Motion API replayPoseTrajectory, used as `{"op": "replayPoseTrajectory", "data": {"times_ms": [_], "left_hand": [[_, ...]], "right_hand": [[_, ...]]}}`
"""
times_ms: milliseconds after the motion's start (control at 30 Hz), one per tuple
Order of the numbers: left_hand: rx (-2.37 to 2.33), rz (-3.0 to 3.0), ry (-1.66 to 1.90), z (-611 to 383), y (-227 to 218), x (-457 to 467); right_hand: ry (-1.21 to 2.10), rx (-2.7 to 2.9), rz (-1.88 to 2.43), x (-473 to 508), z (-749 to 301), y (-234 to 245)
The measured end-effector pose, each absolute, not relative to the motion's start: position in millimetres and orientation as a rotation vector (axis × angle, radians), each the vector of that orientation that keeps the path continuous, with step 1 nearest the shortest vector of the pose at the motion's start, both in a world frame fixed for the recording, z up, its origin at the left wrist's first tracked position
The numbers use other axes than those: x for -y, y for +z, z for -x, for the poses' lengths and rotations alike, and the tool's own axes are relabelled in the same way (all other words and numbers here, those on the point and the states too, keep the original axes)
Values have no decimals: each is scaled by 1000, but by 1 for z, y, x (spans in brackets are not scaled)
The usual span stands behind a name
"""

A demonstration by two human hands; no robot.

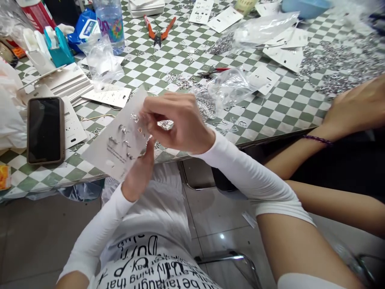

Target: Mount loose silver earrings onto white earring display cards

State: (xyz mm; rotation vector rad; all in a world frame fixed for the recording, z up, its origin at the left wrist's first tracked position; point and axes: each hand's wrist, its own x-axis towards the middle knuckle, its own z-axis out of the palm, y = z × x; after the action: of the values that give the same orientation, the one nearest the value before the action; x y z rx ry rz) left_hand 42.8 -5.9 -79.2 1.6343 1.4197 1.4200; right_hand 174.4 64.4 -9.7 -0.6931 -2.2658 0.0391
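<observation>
The table cover [279, 108] has a check pattern of green and white squares. The card [112, 150] in the left hand [140, 172] is white, with small grey print, and the small piece [165, 125] in the right hand [177, 120] is silver. Both arms wear white sleeves [246, 176]. The shirt [144, 267] is white with black letters. The pliers [161, 30] at the top have orange handles, and the tape holder [58, 46] is blue-green. The phone [45, 130] has a black screen and a brown edge. The heap of rings [337, 68] is silver. On the wrist of the other person, the bracelet [317, 140] is dark purple.
</observation>
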Motion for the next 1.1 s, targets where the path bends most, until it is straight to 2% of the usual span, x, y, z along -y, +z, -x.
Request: {"op": "replayPoseTrajectory", "data": {"times_ms": [200, 333, 433, 533, 633, 800, 967, 1100], "left_hand": [[-1029, -1505, 1265, 23, -25, -21], [-981, -1934, 1542, 17, -3, -27], [-1032, -1879, 1768, -3, -10, -22], [-1089, -1721, 1839, -23, -24, -18], [-1124, -1561, 1871, -43, -35, -17], [-1232, -1452, 1836, -62, -45, -16], [-1015, -1549, 1670, -35, -38, -9], [-1081, -1580, 1746, -22, -30, -8]], "right_hand": [[-274, 2641, 532, -64, -195, 15], [-322, 2494, 601, -61, -188, 15], [-158, 2245, 746, -60, -184, 16], [107, 2152, 928, -58, -181, 18], [185, 2095, 987, -54, -175, 16], [-52, 2168, 865, -56, -173, 7], [-358, 2420, 669, -67, -194, 12], [-507, 2436, 688, -68, -197, 9]]}}
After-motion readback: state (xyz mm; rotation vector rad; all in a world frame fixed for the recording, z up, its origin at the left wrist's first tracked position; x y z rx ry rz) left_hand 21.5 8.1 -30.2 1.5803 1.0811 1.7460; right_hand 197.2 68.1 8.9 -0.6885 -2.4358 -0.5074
